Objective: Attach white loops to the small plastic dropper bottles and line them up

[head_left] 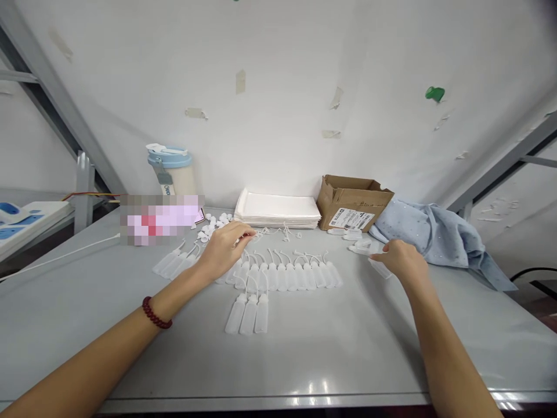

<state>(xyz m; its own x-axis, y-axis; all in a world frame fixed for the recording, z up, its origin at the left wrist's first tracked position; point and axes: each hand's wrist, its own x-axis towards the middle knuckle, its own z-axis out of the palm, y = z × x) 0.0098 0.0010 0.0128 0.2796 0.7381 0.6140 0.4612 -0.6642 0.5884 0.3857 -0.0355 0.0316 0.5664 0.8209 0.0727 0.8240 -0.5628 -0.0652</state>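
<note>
My left hand [224, 248] is closed in a pinch beside some loose white cords [285, 232]; whatever its fingertips hold is too small to make out. On the right, my right hand [402, 261] pinches a translucent flat plastic bottle [380, 268] just above the table. More such pieces [348, 232] lie behind it by the carton. A row of translucent bottles with white cord loops [291, 277] spans the middle of the table. Three more looped bottles [248, 314] lie in front, and several others [174, 264] sit left of my left forearm.
Small white caps [213, 223] are piled behind my left hand. A stack of white trays [278, 209] and an open cardboard box [354, 203] stand by the wall. Light blue cloth [435, 235] lies at right; a blue-lidded cup [172, 171] and a phone-like blurred item [161, 220] at left.
</note>
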